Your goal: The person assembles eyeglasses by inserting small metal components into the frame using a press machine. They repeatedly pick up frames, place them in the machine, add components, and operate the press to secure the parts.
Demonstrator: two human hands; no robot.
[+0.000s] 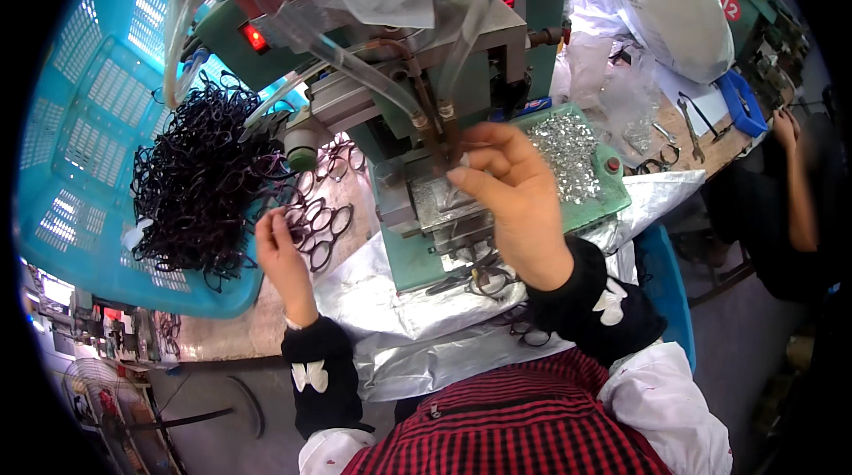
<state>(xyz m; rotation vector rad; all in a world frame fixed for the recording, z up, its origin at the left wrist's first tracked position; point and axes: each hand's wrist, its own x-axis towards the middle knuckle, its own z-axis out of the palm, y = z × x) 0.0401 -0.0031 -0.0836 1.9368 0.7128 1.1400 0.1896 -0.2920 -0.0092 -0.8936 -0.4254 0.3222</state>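
My left hand [284,257] is at the left of the bench, its fingers closed on the edge of a dark eyeglass frame [321,219] among several loose ones. My right hand [525,213] reaches up to the green bench machine [404,257]. Thumb and forefinger are pinched together beneath its nozzles, just above the metal fixture [435,200]. Whatever lies between those fingertips is too small or hidden to name. Beside the right hand stands a green tray [612,201] with many small shiny metal parts [568,155].
A blue plastic basket [213,299] at the left holds a heap of dark frames [200,182]. Silvery sheeting [382,324] covers the bench front. Clear hoses [466,44] hang over the machine. Pliers [690,133] and a small blue box [741,102] lie right, near another person's arm [799,182].
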